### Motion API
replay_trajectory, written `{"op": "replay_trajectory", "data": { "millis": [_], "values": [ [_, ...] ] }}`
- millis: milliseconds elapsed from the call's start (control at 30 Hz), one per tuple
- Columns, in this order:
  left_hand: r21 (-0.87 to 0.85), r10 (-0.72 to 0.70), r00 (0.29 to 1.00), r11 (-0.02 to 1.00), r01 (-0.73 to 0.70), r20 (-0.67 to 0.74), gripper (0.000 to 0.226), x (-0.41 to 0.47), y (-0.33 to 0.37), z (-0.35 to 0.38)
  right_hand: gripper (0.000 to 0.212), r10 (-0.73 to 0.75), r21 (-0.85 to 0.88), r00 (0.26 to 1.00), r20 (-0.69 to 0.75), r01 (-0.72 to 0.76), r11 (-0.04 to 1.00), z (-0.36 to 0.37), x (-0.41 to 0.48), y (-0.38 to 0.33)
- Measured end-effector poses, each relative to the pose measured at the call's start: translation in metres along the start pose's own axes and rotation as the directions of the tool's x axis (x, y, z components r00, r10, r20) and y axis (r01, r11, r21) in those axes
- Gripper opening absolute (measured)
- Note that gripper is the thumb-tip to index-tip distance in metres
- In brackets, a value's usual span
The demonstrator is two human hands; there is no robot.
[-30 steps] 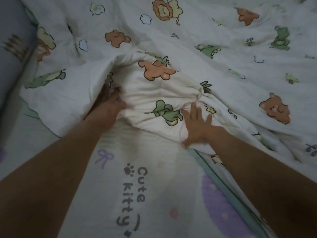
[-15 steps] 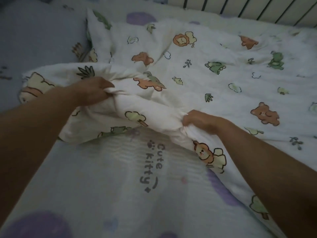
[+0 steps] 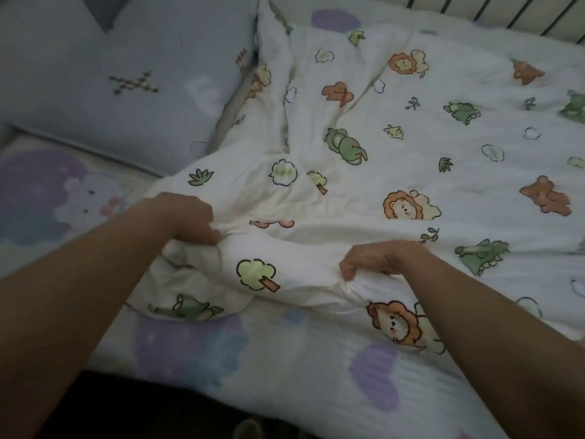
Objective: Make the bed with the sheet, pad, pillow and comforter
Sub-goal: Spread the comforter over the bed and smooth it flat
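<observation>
Comforter (image 3: 395,172), white and printed with lions, bears, green animals and little trees, lay rumpled over the middle and right of the bed. Its near edge was bunched into a thick roll at the front. The left hand (image 3: 186,218) gripped that roll at its left end, knuckles up, with the fingers curled down into the fabric. The right hand (image 3: 376,258) gripped the same roll further right, beside a printed tree, its fingers and thumb pinching a gathered fold. Between the two hands the cloth sagged in a soft bulge, and a loose flap hung below the left hand. Both bare forearms reached in from the bottom corners.

Under the comforter a pastel layer (image 3: 285,359) covered the mattress, pale with purple and blue cloud shapes and a cartoon cat at the left. Whether it was the sheet or the pad could not be told. A blue-grey pillow (image 3: 133,90) with a small stitched cross pattern lay at the upper left, its right edge touching the comforter. White vertical bars (image 3: 506,14) stood beyond the far right corner, and a dark floor (image 3: 142,413) showed along the bottom.
</observation>
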State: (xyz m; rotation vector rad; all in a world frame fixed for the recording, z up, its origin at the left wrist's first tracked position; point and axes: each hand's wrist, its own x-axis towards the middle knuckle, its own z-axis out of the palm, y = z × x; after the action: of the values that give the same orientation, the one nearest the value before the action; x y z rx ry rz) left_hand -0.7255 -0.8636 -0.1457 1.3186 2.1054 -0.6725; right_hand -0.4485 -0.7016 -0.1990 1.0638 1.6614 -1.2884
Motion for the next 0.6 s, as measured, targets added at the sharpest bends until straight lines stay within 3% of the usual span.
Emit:
{"op": "replay_trajectory", "data": {
  "millis": [100, 167, 233, 333, 433, 600],
  "values": [
    [0.036, 0.024, 0.999, 0.999, -0.025, 0.038, 0.04, 0.0, -0.005, 0.047, 0.006, 0.009, -0.059, 1.0, 0.011, -0.008, 0.998, 0.027, 0.014, 0.004],
    [-0.007, 0.06, 0.992, 0.998, -0.059, 0.108, 0.049, -0.001, -0.005, 0.063, 0.031, -0.013, -0.087, 1.0, 0.016, 0.014, 0.996, 0.038, 0.019, 0.01],
    [-0.087, 0.085, 0.991, 0.993, -0.076, 0.104, 0.058, -0.001, -0.003, 0.062, 0.032, -0.065, -0.107, 0.998, -0.016, 0.063, 0.992, 0.037, 0.02, 0.015],
    [-0.212, 0.072, 0.996, 0.974, -0.083, -0.062, 0.04, 0.006, 0.007, 0.043, 0.024, -0.146, -0.01, 0.983, -0.107, 0.146, 0.989, 0.019, 0.017, 0.018],
    [-0.238, 0.087, 0.954, 0.958, -0.159, -0.287, 0.034, 0.021, 0.026, 0.013, 0.019, -0.236, 0.043, 0.929, -0.286, 0.259, 0.965, -0.017, 0.016, 0.018],
    [-0.244, 0.154, 0.903, 0.932, -0.267, -0.4, 0.031, 0.061, 0.072, -0.039, 0.012, -0.334, -0.04, 0.831, -0.444, 0.354, 0.934, -0.092, 0.01, 0.02]
  ]
}}
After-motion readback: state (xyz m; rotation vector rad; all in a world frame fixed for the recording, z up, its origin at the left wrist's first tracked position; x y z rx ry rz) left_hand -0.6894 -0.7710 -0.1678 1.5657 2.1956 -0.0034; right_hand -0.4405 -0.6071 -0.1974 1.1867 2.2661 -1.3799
